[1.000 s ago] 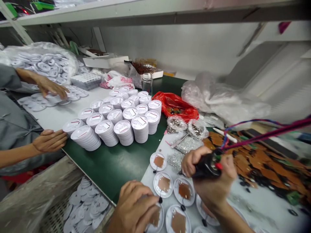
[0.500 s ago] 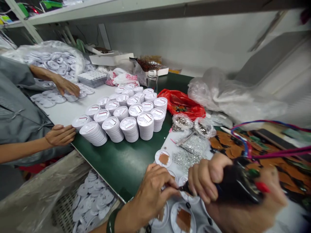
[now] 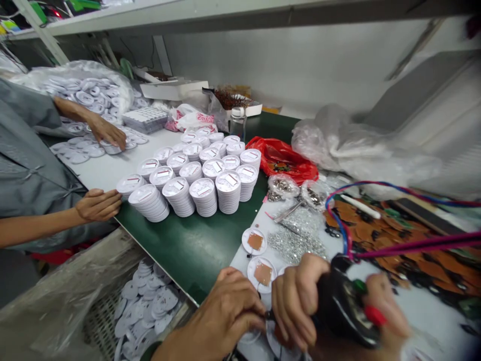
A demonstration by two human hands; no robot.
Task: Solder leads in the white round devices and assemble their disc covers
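Observation:
My right hand (image 3: 300, 306) grips a black electric screwdriver (image 3: 347, 301) with a green and a red button, its tip pointing left. Close to that tip, my left hand (image 3: 229, 311) has thumb and fingers pinched together; what they hold, if anything, is hidden. Both hands are over white round discs with brown square boards on them. One such disc (image 3: 262, 275) lies just beyond my hands, with another disc (image 3: 254, 241) behind it. Parts of more discs show beneath my fingers.
Stacks of white round casings (image 3: 203, 193) fill the green mat (image 3: 184, 255). Loose screws (image 3: 296, 245), a red bag (image 3: 281, 158) and brown boards (image 3: 406, 240) lie beyond and to the right. A co-worker's hands (image 3: 99, 204) are at left; a crate of white discs (image 3: 146, 306) is below.
Both hands and the screwdriver have moved nearer and slightly left, uncovering a disc with a brown board. The cord has shifted left. The co-worker's hands have barely moved.

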